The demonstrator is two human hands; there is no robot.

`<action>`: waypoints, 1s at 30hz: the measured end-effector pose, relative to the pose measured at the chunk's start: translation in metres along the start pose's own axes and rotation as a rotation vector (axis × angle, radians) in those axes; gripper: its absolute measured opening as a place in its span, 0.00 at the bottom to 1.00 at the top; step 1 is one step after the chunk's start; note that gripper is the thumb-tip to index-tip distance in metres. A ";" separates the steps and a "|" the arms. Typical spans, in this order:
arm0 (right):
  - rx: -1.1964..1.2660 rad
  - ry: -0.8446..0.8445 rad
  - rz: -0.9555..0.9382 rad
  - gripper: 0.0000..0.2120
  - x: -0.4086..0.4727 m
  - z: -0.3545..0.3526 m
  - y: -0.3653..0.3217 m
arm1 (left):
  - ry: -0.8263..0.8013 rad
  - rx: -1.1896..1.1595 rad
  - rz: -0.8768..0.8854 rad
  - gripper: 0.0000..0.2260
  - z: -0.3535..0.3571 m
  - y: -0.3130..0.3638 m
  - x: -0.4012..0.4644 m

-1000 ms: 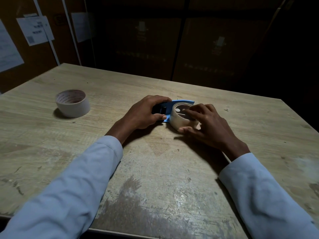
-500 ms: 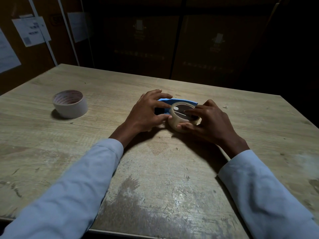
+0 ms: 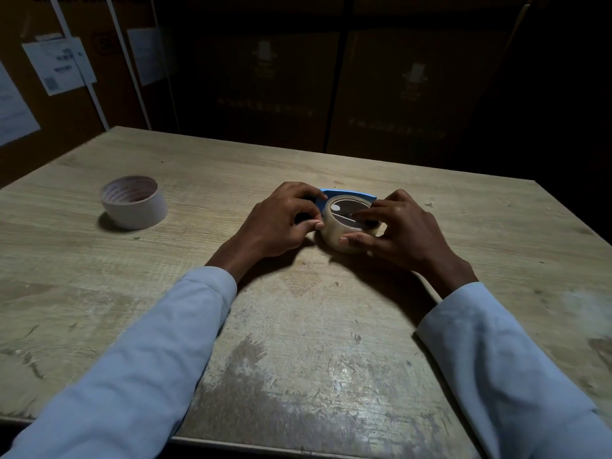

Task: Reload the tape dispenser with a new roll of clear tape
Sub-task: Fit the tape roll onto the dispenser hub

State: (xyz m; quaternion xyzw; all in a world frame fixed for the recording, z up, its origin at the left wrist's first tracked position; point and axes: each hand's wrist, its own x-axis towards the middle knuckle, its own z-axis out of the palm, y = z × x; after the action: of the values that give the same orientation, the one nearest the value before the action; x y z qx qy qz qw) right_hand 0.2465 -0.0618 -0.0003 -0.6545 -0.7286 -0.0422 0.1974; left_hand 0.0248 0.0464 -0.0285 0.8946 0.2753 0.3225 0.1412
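Observation:
A blue tape dispenser (image 3: 347,194) lies on its side in the middle of the wooden table (image 3: 298,326). A roll of clear tape (image 3: 334,235) sits on its hub. My left hand (image 3: 281,220) grips the dispenser's dark handle end, thumb and fingertips touching the roll's left edge. My right hand (image 3: 397,226) is closed around the roll, thumb on its near wall and fingers across its top opening. Most of the dispenser is hidden under both hands.
A second tape roll (image 3: 134,202), whitish with red print inside its core, stands on the table at the left. A small white scrap (image 3: 429,204) lies to the right of my hands. Dark cardboard boxes and paper sheets stand behind the table.
My left hand has shifted from the handle toward the roll, fingertips now at its left edge. My right hand has wrapped further around the roll. The view has tilted slightly.

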 end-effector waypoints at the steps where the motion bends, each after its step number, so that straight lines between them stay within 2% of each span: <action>1: -0.006 0.001 0.005 0.29 0.000 0.000 0.000 | -0.016 0.003 0.011 0.04 0.000 0.000 0.000; 7: -0.034 0.020 0.032 0.25 0.002 -0.003 0.000 | -0.057 -0.040 0.029 0.02 -0.005 0.003 0.002; 11: -0.080 0.038 0.050 0.28 0.003 -0.002 -0.002 | -0.060 -0.063 -0.004 0.03 -0.011 0.007 0.002; 17: -0.036 0.006 -0.010 0.32 0.001 -0.003 0.002 | 0.024 -0.009 -0.007 0.08 -0.015 0.012 0.001; 22: -0.035 -0.008 -0.032 0.37 0.000 -0.002 0.000 | 0.136 -0.125 -0.077 0.05 -0.003 0.008 0.005; 26: -0.041 0.000 -0.029 0.30 0.001 -0.001 0.000 | 0.217 -0.142 -0.117 0.13 0.003 0.011 0.008; 28: -0.039 -0.009 -0.029 0.33 0.001 0.000 0.000 | 0.224 -0.114 -0.134 0.17 0.007 0.011 0.010; 30: -0.033 -0.023 -0.028 0.37 0.002 0.000 0.000 | 0.198 -0.075 -0.136 0.16 0.011 0.009 0.012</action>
State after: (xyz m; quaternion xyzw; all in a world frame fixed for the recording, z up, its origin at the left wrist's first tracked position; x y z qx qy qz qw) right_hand 0.2465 -0.0603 0.0000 -0.6477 -0.7393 -0.0493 0.1775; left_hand 0.0427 0.0451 -0.0268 0.8316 0.3355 0.4092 0.1683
